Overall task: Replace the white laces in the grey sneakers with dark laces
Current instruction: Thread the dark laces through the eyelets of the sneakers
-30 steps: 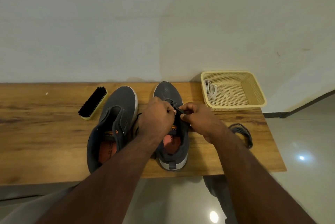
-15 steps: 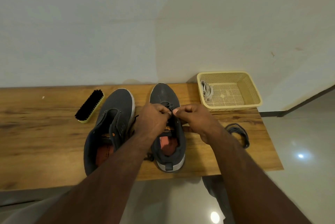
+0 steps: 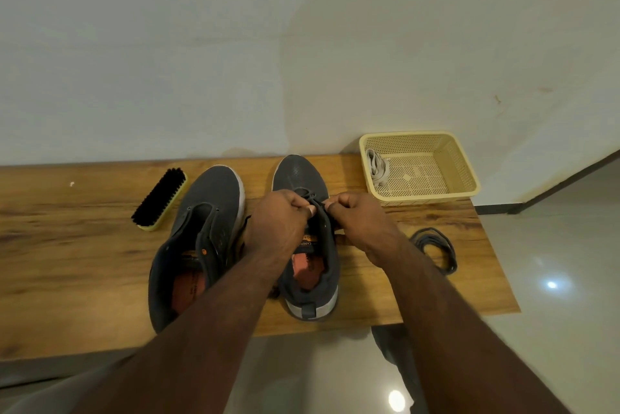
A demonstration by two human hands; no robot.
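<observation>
Both hands have crept toward the toe of the right sneaker on the counter, left hand and right hand fingers pinching the dark lace; keep both ends even, pulling gently through each eyelet

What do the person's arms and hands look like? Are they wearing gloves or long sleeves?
No gloves and no long sleeves. Both forearms are bare all the way to the bottom edge of the picture. The left hand and right hand are bare too, with no rings, watch or bracelet showing. A short, pale fingernail shows on each hand.
</observation>
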